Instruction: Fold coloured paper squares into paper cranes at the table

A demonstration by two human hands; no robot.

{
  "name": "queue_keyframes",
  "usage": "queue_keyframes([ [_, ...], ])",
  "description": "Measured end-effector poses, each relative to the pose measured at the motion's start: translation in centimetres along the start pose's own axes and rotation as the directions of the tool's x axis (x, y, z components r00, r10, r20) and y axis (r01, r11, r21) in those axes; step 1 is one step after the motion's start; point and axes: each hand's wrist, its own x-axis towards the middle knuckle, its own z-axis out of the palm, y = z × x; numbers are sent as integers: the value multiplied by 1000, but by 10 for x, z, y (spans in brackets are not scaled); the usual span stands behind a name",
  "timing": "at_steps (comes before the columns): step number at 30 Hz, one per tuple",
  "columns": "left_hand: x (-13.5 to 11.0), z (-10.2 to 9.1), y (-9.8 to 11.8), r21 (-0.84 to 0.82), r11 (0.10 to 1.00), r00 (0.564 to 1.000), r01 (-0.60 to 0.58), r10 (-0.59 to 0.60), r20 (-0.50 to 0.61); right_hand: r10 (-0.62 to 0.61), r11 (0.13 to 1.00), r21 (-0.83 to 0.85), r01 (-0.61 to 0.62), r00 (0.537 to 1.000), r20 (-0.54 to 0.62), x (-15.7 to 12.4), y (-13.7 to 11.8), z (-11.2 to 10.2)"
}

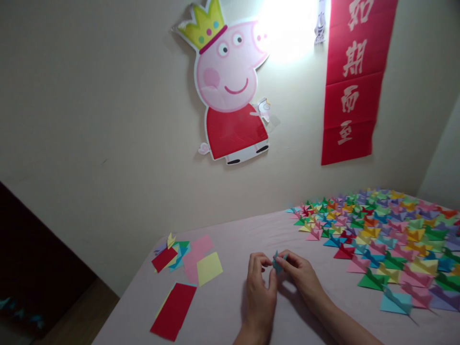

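Near the middle of the table's front, a small teal folded paper piece is held up between both hands. My right hand pinches it from the right with thumb and forefinger. On the other side, my left hand is closed with its thumb and curled forefinger at the paper's left edge. The fingers cover much of the piece, so its full shape is hidden. To the right stand many folded paper cranes in rows, the nearest a light-blue crane.
Left of my hands lie a red paper stack, a yellow sheet, pink sheets and a smaller red sheet. The pale pink table cover meets a wall with a pig cutout and a red banner.
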Motion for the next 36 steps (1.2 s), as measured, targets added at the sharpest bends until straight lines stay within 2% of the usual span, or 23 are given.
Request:
queue_keyframes([
  [2,1,-2,2,1,1000,1000,8,-7,-27,-17,999,-41,18,1000,9,0,-1,0],
  [11,3,-4,-2,-29,998,998,57,-58,-21,-104,980,-160,116,991,86,-1,4,0],
  [14,3,-4,-4,-55,994,996,91,-92,-8,-161,951,-244,188,979,128,-2,4,-2],
  [19,5,-5,-10,-47,987,988,156,-156,0,-329,813,-417,406,912,245,-3,0,-7],
  [23,6,-4,-14,-56,987,987,152,-154,-39,-414,728,-455,513,857,306,-4,-3,-8],
  [26,7,-3,-15,-144,972,980,188,-196,-41,-440,705,-468,533,846,301,-5,-4,-8],
  [31,10,-2,-14,-277,916,955,291,-295,27,-481,654,-507,561,826,293,-2,-1,-10],
  [36,13,-1,-16,-397,822,910,408,-402,104,-504,624,-514,589,806,311,0,2,-13],
])
